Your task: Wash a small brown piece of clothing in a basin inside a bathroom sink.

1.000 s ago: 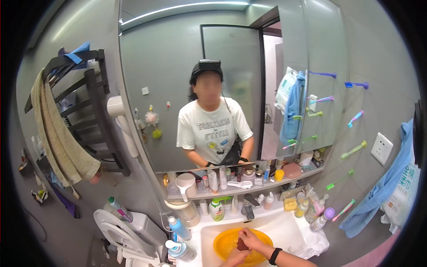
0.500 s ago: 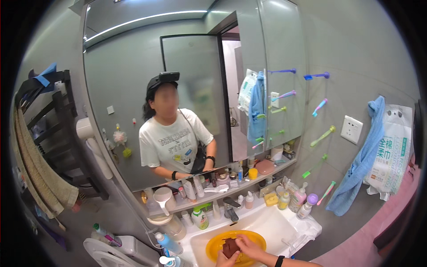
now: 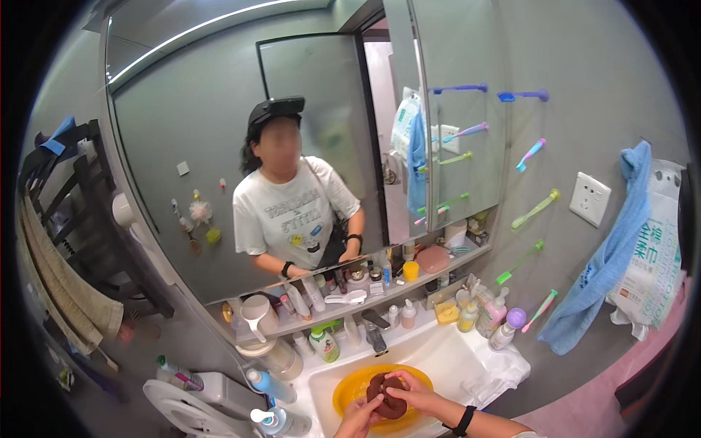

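Note:
Both hands hold a dark brown, soft-looking piece (image 3: 395,409) over a yellow basin (image 3: 340,398) that stands in the white sink (image 3: 461,363). The piece is rounded, with a gap near its middle; its exact kind is unclear. My left hand (image 3: 358,417) grips its left side, thumb on top. From the right, my right hand (image 3: 415,393) pinches it with thumb and fingers. The fingertips beneath the piece are hidden. Water seems to lie in the basin.
A dark faucet (image 3: 375,337) rises behind the basin. Pump bottles (image 3: 504,332) line the sink's back right, and a blue bottle (image 3: 270,385) stands at its left. Above runs a shelf (image 3: 328,310) of toiletries under a mirror (image 3: 190,146). A blue towel (image 3: 595,285) hangs at right.
The brown piece was bunched and folded; now it is spread wider with a gap in it. My hands are closer together on it. The view has shifted and tilted slightly.

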The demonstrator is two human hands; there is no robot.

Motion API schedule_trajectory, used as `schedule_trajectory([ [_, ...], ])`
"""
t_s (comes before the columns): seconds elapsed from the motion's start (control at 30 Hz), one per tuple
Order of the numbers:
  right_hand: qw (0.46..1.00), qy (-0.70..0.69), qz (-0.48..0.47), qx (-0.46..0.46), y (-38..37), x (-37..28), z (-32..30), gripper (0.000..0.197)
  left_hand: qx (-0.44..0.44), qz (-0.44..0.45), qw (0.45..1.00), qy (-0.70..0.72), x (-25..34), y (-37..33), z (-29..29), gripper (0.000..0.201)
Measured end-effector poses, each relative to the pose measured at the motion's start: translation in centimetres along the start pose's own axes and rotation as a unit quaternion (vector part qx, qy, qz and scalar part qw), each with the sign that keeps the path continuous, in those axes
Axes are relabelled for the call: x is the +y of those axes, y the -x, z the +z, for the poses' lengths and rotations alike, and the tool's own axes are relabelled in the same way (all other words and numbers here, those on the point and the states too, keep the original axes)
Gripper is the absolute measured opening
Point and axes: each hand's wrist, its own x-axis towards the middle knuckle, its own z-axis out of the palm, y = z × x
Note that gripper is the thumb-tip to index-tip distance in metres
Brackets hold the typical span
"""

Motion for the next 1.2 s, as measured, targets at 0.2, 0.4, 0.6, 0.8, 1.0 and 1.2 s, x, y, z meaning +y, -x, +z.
schedule_trajectory([
  [0.2,0.986,0.037,-0.007,0.162,-2.0,-0.3,-5.1,0.030,0.112,0.111,0.968,0.196,3.0,0.4,1.9,0.019],
  [0.4,0.837,0.467,-0.279,-0.056,-1.9,-2.5,-4.8,0.043,0.067,0.194,0.958,0.202,4.4,1.0,3.9,0.028],
  [0.6,0.950,0.260,-0.028,-0.172,-2.5,-0.2,-3.8,0.040,0.067,0.227,0.949,0.209,3.7,1.0,3.8,0.031],
  [0.8,0.974,0.215,-0.002,-0.078,-2.9,-2.7,-3.1,0.026,0.147,0.235,0.956,0.093,4.1,2.4,3.3,0.038],
  [1.0,0.997,-0.015,0.011,0.078,-3.4,-0.5,-1.8,0.019,0.132,0.243,0.960,0.048,1.8,1.1,5.9,0.046],
  [1.2,0.941,-0.260,0.173,-0.133,-3.6,-0.1,-2.5,0.041,0.013,0.235,0.971,-0.045,2.5,1.4,6.6,0.038],
])
